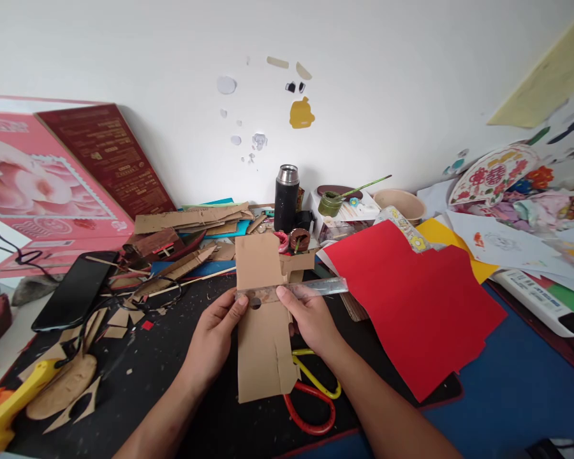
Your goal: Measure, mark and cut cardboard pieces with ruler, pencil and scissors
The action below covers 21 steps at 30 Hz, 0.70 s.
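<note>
At the left edge of the flat, brown cardboard piece (263, 344), the left hand (217, 322) pinches it together with the end of a straight, clear ruler (270, 294). The right hand (312, 322) also pinches, its thumb on the ruler, which lies across the cardboard. The cardboard seems light and rather stiff, but its creased right side may bend, so both edges are the better hold; the smooth ruler is probably slippery. To the right lies a large red sheet (435, 306).
</note>
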### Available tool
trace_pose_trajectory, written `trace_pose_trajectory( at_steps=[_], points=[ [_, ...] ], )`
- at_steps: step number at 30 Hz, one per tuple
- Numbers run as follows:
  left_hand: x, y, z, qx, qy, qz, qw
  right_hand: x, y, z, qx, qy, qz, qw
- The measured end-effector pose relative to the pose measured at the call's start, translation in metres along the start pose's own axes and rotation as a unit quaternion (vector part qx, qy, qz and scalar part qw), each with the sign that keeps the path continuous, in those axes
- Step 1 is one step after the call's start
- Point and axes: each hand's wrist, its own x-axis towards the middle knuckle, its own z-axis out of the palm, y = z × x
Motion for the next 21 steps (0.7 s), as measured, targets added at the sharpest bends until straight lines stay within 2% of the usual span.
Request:
trace_pose_trajectory(
  at_steps=[21],
  points=[
    [-0.0037,0.0031,0.0036,0.025,0.031,0.013,0.999,-0.0016,-0.0028,0.0016,-0.004,-0.027,-0.037,0.999]
  ],
)
